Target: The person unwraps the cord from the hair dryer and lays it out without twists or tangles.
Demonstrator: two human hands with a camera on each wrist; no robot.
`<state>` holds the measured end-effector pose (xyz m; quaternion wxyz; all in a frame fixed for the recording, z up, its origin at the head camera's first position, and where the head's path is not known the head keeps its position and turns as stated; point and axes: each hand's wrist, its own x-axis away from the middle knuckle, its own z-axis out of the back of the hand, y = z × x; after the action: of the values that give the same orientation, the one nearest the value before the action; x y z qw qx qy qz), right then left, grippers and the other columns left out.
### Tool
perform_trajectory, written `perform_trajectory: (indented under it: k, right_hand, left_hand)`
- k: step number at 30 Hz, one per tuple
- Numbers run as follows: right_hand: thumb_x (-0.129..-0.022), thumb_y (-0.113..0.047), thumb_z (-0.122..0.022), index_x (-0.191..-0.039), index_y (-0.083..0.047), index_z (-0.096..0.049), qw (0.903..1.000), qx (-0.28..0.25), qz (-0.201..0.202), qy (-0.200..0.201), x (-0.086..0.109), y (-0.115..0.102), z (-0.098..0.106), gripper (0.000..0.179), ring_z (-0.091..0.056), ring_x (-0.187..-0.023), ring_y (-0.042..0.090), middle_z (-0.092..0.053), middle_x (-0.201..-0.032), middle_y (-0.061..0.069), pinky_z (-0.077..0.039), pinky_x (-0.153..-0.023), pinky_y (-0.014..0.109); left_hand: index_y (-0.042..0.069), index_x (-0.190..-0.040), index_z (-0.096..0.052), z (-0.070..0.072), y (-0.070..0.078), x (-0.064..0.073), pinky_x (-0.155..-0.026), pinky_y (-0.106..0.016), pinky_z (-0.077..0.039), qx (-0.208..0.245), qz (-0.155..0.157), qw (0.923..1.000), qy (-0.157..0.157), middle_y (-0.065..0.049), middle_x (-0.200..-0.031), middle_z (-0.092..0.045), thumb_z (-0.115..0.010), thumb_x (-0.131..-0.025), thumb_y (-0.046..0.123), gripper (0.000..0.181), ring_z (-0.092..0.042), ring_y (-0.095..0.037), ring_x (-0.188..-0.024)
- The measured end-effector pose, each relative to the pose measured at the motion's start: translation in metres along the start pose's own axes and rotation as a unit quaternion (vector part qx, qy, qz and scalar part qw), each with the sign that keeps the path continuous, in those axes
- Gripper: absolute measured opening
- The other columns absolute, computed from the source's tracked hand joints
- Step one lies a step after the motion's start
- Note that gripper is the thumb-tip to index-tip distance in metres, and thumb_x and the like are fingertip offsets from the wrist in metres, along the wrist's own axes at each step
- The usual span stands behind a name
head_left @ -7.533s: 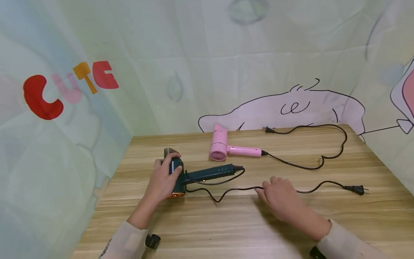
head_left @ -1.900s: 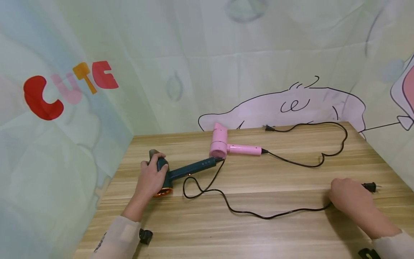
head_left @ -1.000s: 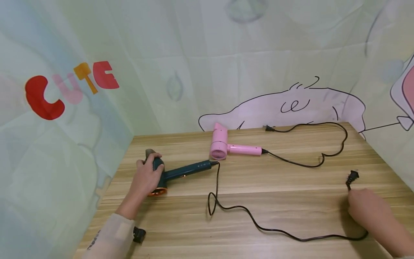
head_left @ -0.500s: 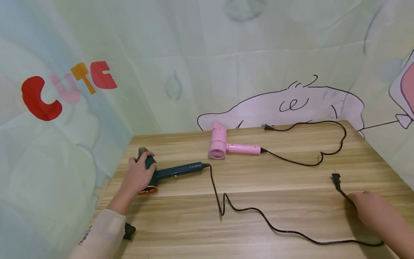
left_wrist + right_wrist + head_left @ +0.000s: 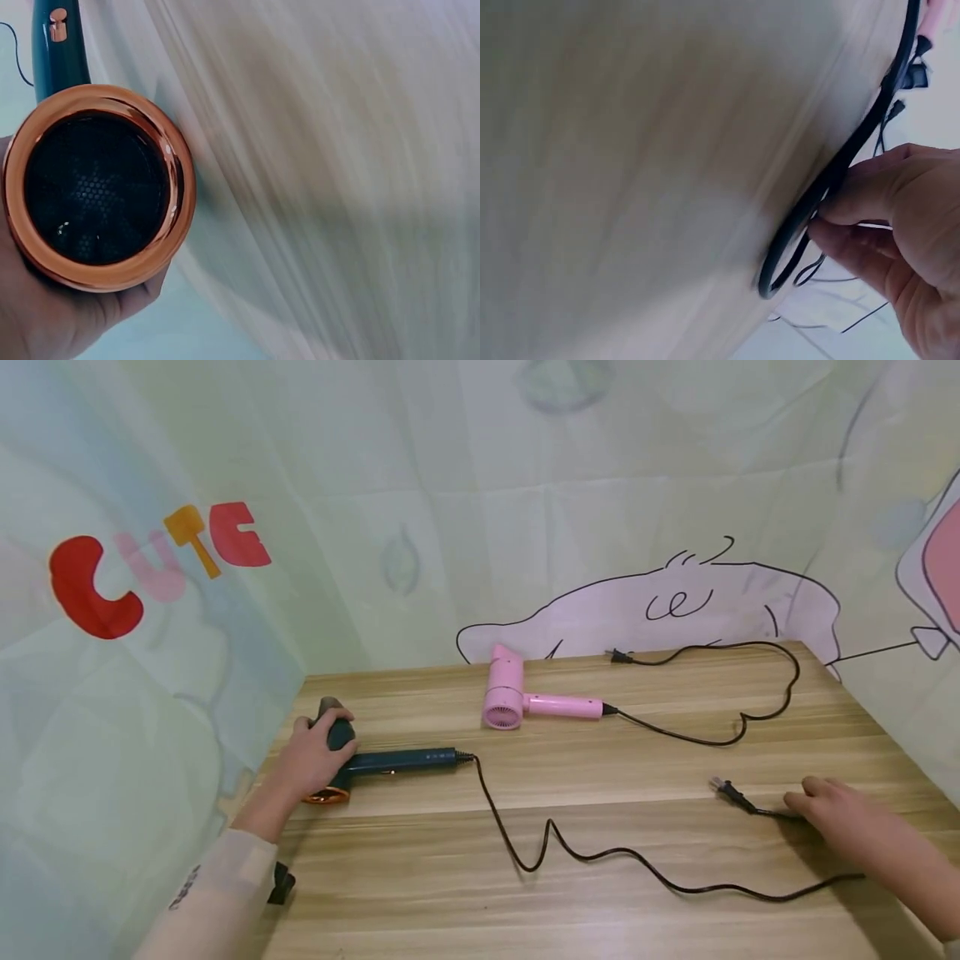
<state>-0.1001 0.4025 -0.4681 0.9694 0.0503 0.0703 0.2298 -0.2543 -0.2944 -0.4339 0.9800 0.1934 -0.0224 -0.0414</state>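
My left hand [image 5: 313, 755] grips the barrel of a dark green hair dryer [image 5: 405, 761] at the left of the table. In the left wrist view the dryer's copper-rimmed air intake [image 5: 180, 187] faces the camera, with fingers curled behind it. The dryer's black cord [image 5: 525, 863] runs in bends to the right. At the right, my right hand [image 5: 847, 814] pinches that cord between thumb and fingers, a little behind its plug [image 5: 731, 793], which points left. In the right wrist view the cord [image 5: 840, 161] loops round beside the fingertips.
A pink hair dryer [image 5: 504, 689] lies at the back middle of the wooden table [image 5: 450, 902]. Its black cord [image 5: 791, 681] curves to the right and back, ending in a plug [image 5: 619, 656] near the back edge. A printed curtain [image 5: 375, 485] hangs behind and at the left.
The green dryer has slid left under my left hand, its handle now nearly level. The right hand went right with the cord, and the plug has since swung round to point left.
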Motion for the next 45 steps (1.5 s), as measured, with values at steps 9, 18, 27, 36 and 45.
perform_trajectory:
  k: [9,18,27,36,45]
  right_hand:
    - [-0.070,0.013,-0.069,-0.077,-0.012,-0.056,0.9988,0.018,0.003,0.044,0.007,0.023,-0.001,0.029,-0.050,-0.063,0.016,-0.045,-0.074,-0.001,-0.045,-0.054,0.037]
    - [-0.069,0.016,-0.071,-0.078,-0.009,-0.058,0.9978,-0.001,0.021,0.063,-0.001,0.022,0.001,0.029,-0.055,-0.065,0.018,-0.050,-0.076,-0.001,-0.050,-0.058,0.039]
    - [-0.085,-0.017,-0.081,-0.078,-0.020,-0.053,0.9865,-0.066,0.083,0.125,-0.040,-0.005,-0.001,0.028,-0.040,-0.066,-0.001,-0.042,-0.077,-0.014,-0.041,-0.054,0.028]
    - [-0.082,-0.002,-0.080,-0.074,-0.016,-0.056,0.9947,-0.082,0.043,0.045,-0.077,-0.030,0.007,0.029,-0.043,-0.065,0.007,-0.047,-0.075,-0.007,-0.043,-0.057,0.031]
    - [-0.084,0.001,-0.077,-0.073,-0.014,-0.058,0.9923,-0.102,0.053,0.046,-0.113,-0.047,0.008,0.026,-0.047,-0.063,0.010,-0.051,-0.074,-0.003,-0.044,-0.056,0.032]
  left_hand:
    - [0.021,-0.144,-0.042,0.011,-0.030,-0.001,-0.073,-0.059,-0.050,-0.018,-0.023,0.9995,-0.016,-0.042,-0.138,-0.029,-0.054,-0.103,0.042,0.047,-0.058,-0.053,-0.094]
    - [0.021,-0.145,-0.040,0.015,-0.033,-0.004,-0.070,-0.056,-0.050,-0.024,-0.017,0.9987,-0.043,-0.043,-0.139,-0.028,-0.052,-0.103,0.044,0.049,-0.058,-0.051,-0.091]
    - [0.021,-0.146,-0.041,0.013,-0.019,-0.012,-0.070,-0.054,-0.050,-0.020,-0.007,0.9976,-0.066,-0.042,-0.139,-0.028,-0.050,-0.104,0.044,0.050,-0.058,-0.048,-0.091]
    - [0.022,-0.146,-0.041,0.007,-0.009,-0.019,-0.074,-0.057,-0.049,-0.025,0.001,0.9970,-0.073,-0.041,-0.142,-0.028,-0.048,-0.104,0.044,0.048,-0.057,-0.050,-0.098]
    - [0.022,-0.146,-0.041,0.000,0.006,-0.028,-0.069,-0.048,-0.049,-0.020,0.023,0.9971,-0.070,-0.039,-0.139,-0.030,-0.047,-0.103,0.042,0.047,-0.056,-0.045,-0.091]
